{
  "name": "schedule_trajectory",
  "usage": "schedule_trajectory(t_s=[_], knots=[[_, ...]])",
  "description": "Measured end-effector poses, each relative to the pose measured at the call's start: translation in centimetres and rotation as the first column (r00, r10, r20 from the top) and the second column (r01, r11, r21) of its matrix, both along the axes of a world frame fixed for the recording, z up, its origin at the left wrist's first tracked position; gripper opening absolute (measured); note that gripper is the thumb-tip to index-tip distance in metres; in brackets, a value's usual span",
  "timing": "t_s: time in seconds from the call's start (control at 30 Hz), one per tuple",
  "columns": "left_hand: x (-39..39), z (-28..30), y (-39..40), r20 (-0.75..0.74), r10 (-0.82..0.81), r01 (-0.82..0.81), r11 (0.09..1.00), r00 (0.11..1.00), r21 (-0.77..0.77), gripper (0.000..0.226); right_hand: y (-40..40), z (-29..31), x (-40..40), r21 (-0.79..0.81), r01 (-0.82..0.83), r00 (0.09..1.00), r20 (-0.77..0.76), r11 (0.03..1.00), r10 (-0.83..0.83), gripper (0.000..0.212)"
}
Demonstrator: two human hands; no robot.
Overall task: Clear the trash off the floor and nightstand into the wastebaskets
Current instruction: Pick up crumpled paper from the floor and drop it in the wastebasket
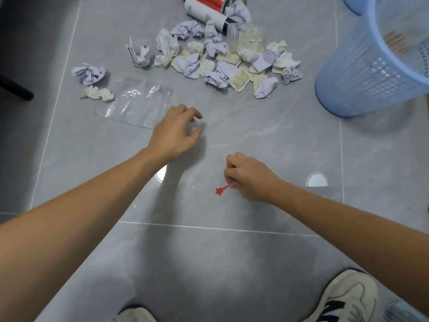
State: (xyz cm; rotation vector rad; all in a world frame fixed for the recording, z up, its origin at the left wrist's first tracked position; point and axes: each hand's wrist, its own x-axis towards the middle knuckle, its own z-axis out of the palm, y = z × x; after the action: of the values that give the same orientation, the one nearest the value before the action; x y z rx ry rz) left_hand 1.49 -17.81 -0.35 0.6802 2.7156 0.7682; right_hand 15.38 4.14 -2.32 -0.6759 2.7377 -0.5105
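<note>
Red star pick (222,189) low over grey floor (255,140), stem pinched in right hand (247,176); left hand (176,133) hovers loose, holding nothing, beside clear plastic bag (137,105); crumpled paper pile (220,59) beyond, blue wastebasket (371,73) far right

1. A floor (267,140) of large glossy grey tiles with thin pale grout lines.
2. Two bright round light reflections (316,180) shine on it.
3. A dark furniture leg (16,89) stands at left.
</note>
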Motion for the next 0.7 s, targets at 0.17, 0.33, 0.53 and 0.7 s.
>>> schedule_trajectory(t_s=[0.17,0.33,0.53,0.7], knots=[[-4.2,0.2,4.1,-0.084,-0.086,0.085,0.996,0.993,-0.013,0.048,0.0,-0.7,-0.3,0.029,0.017,0.998,-0.057,0.999,-0.016,0.015],[-8.7,-1.0,8.7,-0.061,-0.075,0.067,0.989,0.995,-0.136,0.048,1.5,-0.3,-1.9,-0.034,0.212,0.974,-0.072,0.977,-0.214,0.012],[-9.9,-2.1,10.1,-0.098,-0.089,0.070,0.979,0.991,-0.189,0.014,5.4,2.9,-4.5,-0.119,0.390,0.919,-0.011,0.913,-0.394,0.006],[-9.0,1.9,11.4,-0.189,-0.094,0.080,0.993,0.977,-0.083,0.012,9.3,8.7,-6.2,-0.223,0.523,0.831,-0.085,0.823,-0.550,0.007]])
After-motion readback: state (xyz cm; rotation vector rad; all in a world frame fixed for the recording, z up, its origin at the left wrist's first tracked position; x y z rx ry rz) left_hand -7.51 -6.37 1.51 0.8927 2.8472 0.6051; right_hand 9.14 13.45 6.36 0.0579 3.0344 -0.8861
